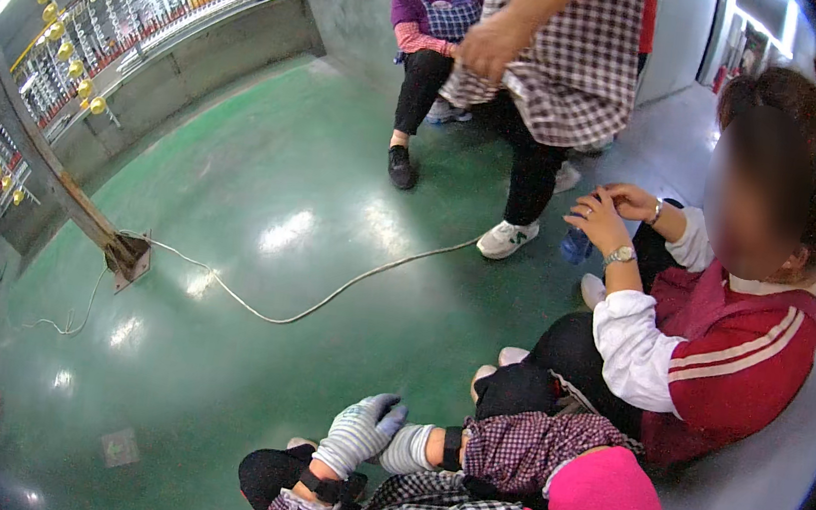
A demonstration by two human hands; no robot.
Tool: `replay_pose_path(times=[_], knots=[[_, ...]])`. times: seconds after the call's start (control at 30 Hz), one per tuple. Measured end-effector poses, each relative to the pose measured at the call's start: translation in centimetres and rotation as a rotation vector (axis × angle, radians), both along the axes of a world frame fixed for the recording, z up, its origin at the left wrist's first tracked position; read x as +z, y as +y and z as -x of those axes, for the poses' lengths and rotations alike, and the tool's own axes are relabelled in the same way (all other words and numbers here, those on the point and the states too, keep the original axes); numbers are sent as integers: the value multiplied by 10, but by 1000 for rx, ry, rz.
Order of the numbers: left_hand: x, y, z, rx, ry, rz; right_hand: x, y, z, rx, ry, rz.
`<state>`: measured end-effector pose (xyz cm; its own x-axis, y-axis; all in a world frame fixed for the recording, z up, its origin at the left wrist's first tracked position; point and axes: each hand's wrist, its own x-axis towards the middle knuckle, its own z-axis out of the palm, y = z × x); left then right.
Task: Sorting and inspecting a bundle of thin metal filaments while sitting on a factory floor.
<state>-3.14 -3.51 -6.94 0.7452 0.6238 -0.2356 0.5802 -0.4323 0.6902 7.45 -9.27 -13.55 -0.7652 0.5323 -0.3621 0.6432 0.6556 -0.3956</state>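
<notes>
Gloves cover both of the person's hands, which meet low over the green floor near the person's knees. The left hand, in a grey knitted glove with bluish fingertips, has its fingers loosely curled and lies against the right hand, whose glove is striped and whose fingers I cannot tell apart; neither hand holds anything that shows. Black straps circle both wrists. A pale cable snakes across the floor, well apart from the hands. At the right a seated person in red and white holds a blue bottle. Two more people in checked aprons are at the far side.
</notes>
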Motion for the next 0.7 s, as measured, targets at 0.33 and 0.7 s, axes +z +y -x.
replay_pose_path(times=[0.33,0.7], knots=[[0,3,9,4,-17,-48,-18,-4,6,-132,248,-2],[-8,6,7,-5,-51,0,-10,-2,2,92,-39,-121]])
